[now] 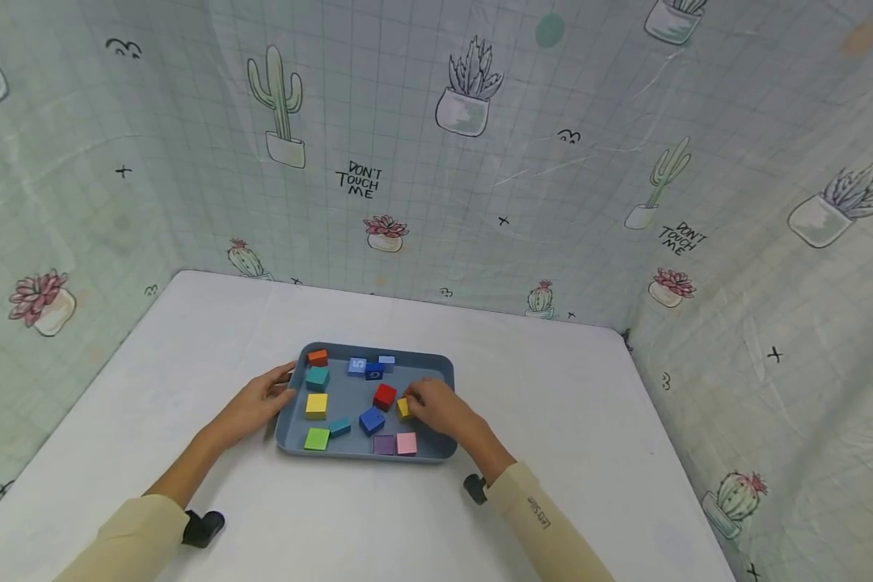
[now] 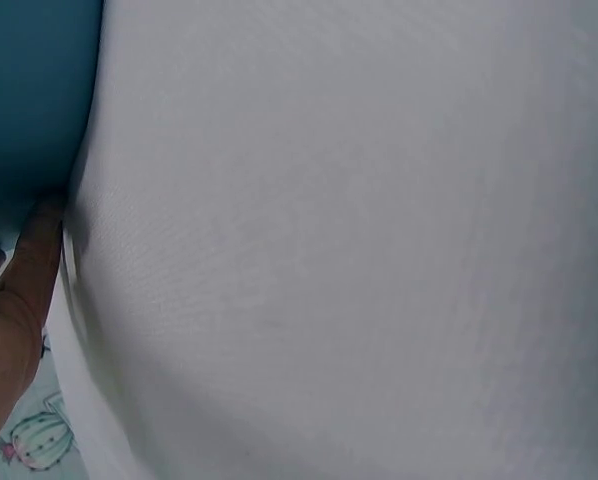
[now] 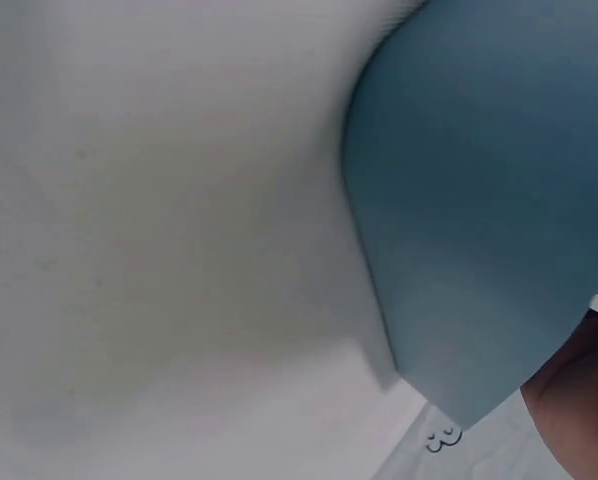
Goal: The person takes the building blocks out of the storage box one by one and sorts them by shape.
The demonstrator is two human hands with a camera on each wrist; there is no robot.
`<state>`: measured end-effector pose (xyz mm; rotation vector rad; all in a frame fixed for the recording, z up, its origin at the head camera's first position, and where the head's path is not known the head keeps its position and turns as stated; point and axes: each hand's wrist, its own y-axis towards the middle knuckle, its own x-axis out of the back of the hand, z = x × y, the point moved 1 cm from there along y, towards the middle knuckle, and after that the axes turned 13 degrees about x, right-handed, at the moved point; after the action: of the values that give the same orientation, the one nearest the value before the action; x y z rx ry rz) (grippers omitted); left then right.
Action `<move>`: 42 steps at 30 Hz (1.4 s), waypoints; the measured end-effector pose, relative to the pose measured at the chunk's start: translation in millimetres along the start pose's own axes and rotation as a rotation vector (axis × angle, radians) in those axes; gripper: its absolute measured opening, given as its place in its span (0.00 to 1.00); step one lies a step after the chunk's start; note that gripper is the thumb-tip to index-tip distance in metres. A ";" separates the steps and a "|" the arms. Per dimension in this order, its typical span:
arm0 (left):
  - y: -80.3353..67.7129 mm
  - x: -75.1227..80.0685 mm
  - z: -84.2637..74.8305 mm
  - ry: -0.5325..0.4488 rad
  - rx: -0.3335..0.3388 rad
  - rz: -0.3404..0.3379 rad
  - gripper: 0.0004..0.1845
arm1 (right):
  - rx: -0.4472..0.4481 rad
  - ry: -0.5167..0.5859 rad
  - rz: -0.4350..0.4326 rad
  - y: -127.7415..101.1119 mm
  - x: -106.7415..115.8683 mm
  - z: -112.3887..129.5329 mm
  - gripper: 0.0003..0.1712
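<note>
Covering part of a yellow block with the right hand, fingers clamped on it, near the right end of one tray. Cut off at the edge of both wrist views, with right fingertips out of sight. Touching the tray's left side with the left hand, thumb and forefinger apart. Counting thirteen blocks inside, two of them yellow, above one white counter.
</note>
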<state>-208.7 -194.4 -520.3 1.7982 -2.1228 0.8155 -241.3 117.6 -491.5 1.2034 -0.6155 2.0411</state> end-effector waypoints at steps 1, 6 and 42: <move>0.1 0.1 0.0 0.001 0.000 -0.001 0.31 | -0.002 0.003 -0.003 -0.7 -0.1 -1.2 0.12; 1.2 0.4 0.0 0.003 0.008 0.001 0.31 | 0.022 -0.015 -0.008 -5.3 1.7 -5.9 0.21; 0.8 0.9 -0.2 0.026 0.012 -0.027 0.30 | -0.046 -0.003 -0.101 -15.8 33.4 -22.1 0.23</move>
<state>-209.7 -195.0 -519.9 1.8077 -2.0772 0.8419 -253.3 153.6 -471.2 1.1866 -0.5882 1.9312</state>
